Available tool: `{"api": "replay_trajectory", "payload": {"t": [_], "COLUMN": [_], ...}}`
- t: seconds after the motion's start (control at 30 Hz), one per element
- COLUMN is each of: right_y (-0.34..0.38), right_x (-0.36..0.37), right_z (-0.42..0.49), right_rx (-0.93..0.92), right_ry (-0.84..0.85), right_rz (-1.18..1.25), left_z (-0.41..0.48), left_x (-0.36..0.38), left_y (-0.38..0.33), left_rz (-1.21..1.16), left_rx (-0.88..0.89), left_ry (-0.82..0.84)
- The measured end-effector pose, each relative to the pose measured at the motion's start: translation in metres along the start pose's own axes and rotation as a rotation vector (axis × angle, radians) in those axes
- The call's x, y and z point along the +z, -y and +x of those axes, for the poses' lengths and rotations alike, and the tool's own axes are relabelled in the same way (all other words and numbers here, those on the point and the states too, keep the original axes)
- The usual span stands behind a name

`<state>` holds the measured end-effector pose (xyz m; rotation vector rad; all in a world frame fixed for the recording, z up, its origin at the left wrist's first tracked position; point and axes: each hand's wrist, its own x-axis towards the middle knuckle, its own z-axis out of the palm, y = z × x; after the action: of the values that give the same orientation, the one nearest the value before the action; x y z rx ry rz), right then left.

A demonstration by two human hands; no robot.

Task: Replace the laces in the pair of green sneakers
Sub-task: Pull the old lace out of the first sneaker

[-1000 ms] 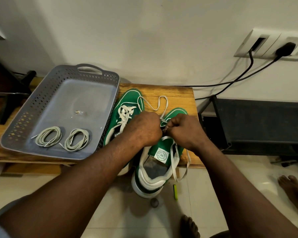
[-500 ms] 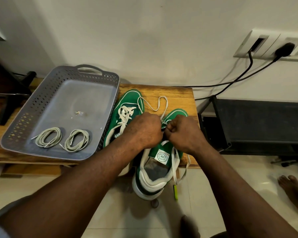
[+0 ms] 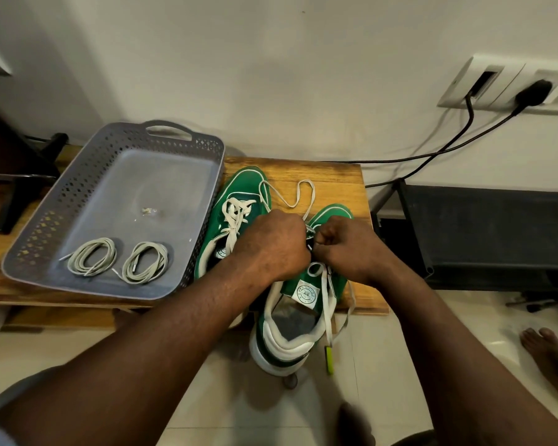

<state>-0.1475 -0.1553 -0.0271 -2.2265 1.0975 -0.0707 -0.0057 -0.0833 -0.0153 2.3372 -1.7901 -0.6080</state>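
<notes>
Head view: white lace (image 3: 326, 304) within curled fingers (image 3: 326, 237) of left hand (image 3: 271, 246), right hand (image 3: 351, 249).

The eyelets of the near sneaker (image 3: 290, 320) are covered by the left hand (image 3: 273, 244) and the right hand (image 3: 347, 249), whose fingertips are curled under and hidden. Only a sliver of lace (image 3: 303, 191) is seen pinched at the right hand; the left hand's hold cannot be told. The far sneaker (image 3: 239, 188) is masked at its heel by the left forearm. The tongue label (image 3: 306, 292) cannot be read, nor can the scrap (image 3: 149, 210) in the tray (image 3: 207, 146) be identified. A black stand (image 3: 20, 194) at 9 o'clock, a socket plate (image 3: 496, 82) at 2 o'clock and a bare foot (image 3: 545, 352) at 4 o'clock are cut off by the edges.
</notes>
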Motion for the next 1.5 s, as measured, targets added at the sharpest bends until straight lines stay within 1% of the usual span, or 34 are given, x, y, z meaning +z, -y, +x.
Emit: {"api": "replay_trajectory", "payload": {"t": [0.13,0.27,0.37,0.4,0.47,0.53,0.6,0.77,0.83,0.9,1.07,1.2,1.23,1.33,1.43,1.5], "right_y": [0.004,0.002,0.000,-0.002,-0.005,-0.011,-0.016,-0.028,-0.027,-0.027,-0.024,-0.021,-0.020,-0.020,-0.018,-0.016], "right_x": [-0.002,-0.013,-0.019,-0.021,-0.022,-0.022,-0.024,-0.029,-0.032,-0.031,-0.020,-0.013,-0.011,-0.011,-0.012,-0.012], "right_z": [-0.002,-0.007,-0.008,-0.007,-0.008,-0.007,-0.005,-0.005,-0.007,-0.007,-0.004,-0.003,-0.003,-0.002,-0.002,-0.004], "right_rx": [-0.003,0.090,0.147,0.150,0.153,0.173,0.186,0.260,0.283,0.291,0.246,0.312,0.326,0.349,0.403,0.421], "right_ry": [-0.008,0.024,-0.035,-0.049,-0.053,-0.096,-0.195,-0.480,-0.559,-0.583,-0.406,-0.128,-0.092,-0.072,-0.004,0.038], "right_rz": [0.017,0.227,0.420,0.424,0.365,0.319,0.266,-0.017,-0.040,-0.045,-0.080,-0.063,-0.045,-0.058,-0.054,0.011], "left_z": [-0.002,-0.001,-0.002,-0.002,-0.002,-0.001,-0.001,0.002,0.003,0.005,0.008,0.007,0.007,0.007,0.006,0.005], "left_x": [-0.004,-0.006,-0.007,-0.007,-0.010,-0.011,-0.013,-0.012,-0.011,-0.010,-0.005,-0.005,-0.005,-0.006,-0.006,-0.007], "left_y": [0.002,0.000,0.001,0.002,0.003,0.004,0.004,0.006,0.007,0.009,0.013,0.011,0.011,0.010,0.008,0.007], "left_rz": [-0.054,-0.107,-0.097,-0.108,-0.121,-0.126,-0.132,-0.160,-0.178,-0.214,-0.273,-0.268,-0.267,-0.264,-0.246,-0.230], "left_rx": [0.021,-0.008,-0.026,-0.038,-0.054,-0.065,-0.071,-0.095,-0.111,-0.127,-0.182,-0.177,-0.176,-0.198,-0.216,-0.214], "left_ry": [-0.018,-0.024,-0.037,-0.038,-0.038,-0.035,-0.029,-0.019,-0.039,-0.053,-0.075,-0.091,-0.092,-0.093,-0.089,-0.081]}}
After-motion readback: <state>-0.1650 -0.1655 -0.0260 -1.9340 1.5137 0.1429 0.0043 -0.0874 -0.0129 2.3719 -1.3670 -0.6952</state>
